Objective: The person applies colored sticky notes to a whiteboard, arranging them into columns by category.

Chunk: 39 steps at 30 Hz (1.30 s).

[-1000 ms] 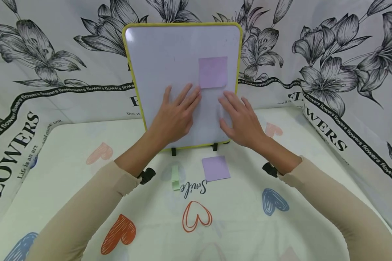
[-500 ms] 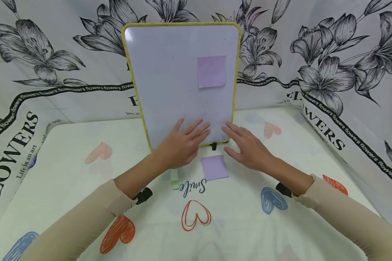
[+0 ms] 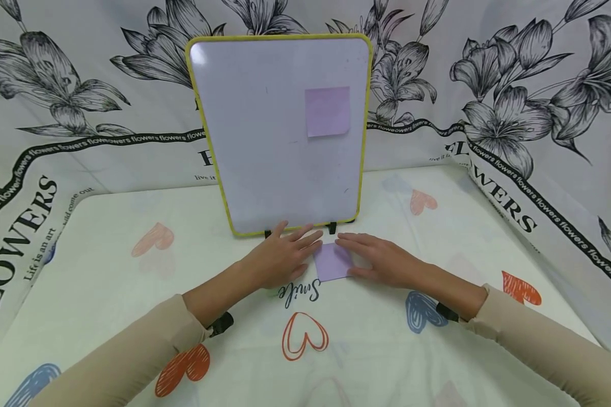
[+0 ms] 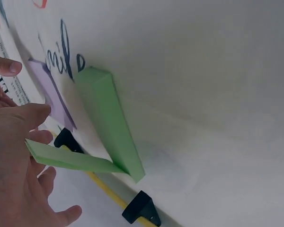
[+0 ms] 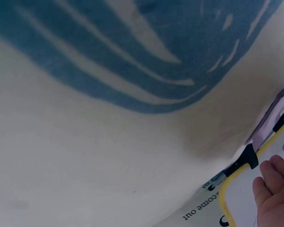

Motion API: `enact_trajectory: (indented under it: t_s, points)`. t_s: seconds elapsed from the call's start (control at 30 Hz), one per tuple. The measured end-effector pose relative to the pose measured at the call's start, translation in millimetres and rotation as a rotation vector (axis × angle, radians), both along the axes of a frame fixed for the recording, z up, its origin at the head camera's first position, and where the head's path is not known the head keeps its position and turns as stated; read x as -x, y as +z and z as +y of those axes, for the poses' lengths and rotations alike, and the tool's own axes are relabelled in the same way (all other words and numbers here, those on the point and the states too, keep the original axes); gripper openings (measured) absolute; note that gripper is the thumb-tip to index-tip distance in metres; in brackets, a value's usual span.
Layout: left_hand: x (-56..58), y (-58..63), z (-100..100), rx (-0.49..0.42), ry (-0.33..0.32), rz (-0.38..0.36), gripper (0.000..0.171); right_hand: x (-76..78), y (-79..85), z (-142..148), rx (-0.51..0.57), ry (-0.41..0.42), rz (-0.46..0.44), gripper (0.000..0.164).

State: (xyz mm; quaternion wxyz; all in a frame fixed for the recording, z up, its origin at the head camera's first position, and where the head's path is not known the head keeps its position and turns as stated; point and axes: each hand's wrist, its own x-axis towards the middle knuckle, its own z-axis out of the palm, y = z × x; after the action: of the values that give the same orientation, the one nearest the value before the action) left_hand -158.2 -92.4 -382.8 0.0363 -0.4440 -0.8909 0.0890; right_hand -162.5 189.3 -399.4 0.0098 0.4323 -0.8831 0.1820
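A purple sticky note pad (image 3: 331, 263) lies on the table in front of the whiteboard. My left hand (image 3: 285, 257) hovers at its left side, fingers spread and holding nothing. From the other side, my right hand (image 3: 379, 259) reaches over the pad's right edge with fingers extended, thumb tip right at its lower corner. In the left wrist view, a narrow green sticky note pad (image 4: 109, 123) lies near the left hand, its top sheet (image 4: 73, 158) bent up beside the fingers. In the head view the left hand hides most of this pad.
A whiteboard (image 3: 265, 152) with a yellow frame stands upright behind the hands on black feet (image 3: 332, 228). One purple sticky note (image 3: 328, 111) is stuck on its upper right. The tablecloth (image 3: 377, 356) bears printed hearts, and a flowered cloth (image 3: 147, 161) hangs behind.
Both hands have come down from the whiteboard's face to the table, on either side of the purple pad. The sticky note on the board stays in place.
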Motion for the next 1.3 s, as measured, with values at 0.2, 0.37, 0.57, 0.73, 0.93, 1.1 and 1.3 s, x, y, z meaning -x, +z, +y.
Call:
enact_trajectory:
  t_s: [0.2, 0.37, 0.57, 0.73, 0.93, 1.1, 1.3]
  points:
    - [-4.8, -2.6, -0.8, 0.021, 0.003, -0.072, 0.051, -0.1, -1.6, 0.2, -0.001, 0.042, -0.024, 0.063]
    - [-7.4, -3.4, 0.1, 0.02, 0.009, -0.115, 0.051, 0.9, -4.8, 1.1, -0.01, 0.052, -0.024, 0.06]
    - [-8.1, -5.7, 1.5, 0.035, 0.017, -0.138, 0.051, 0.6, -5.8, 1.0, -0.019, 0.045, -0.039, 0.06]
    - [-8.1, -6.3, 2.6, 0.041, 0.023, -0.136, 0.051, 1.3, -5.4, 0.9, -0.031, 0.044, -0.041, 0.059]
    - [-8.2, -8.8, 3.1, 0.051, 0.037, -0.151, 0.053, 2.2, -5.7, 0.3, -0.035, 0.047, -0.043, 0.057]
    - [-8.3, -10.5, 3.2, 0.05, 0.037, -0.145, 0.053, 1.7, -6.0, 0.6, -0.048, 0.033, -0.057, 0.054]
    - [-8.0, -11.9, 3.7, 0.043, 0.03, -0.139, 0.053, 2.0, -3.1, -0.3, -0.063, 0.014, -0.111, 0.048]
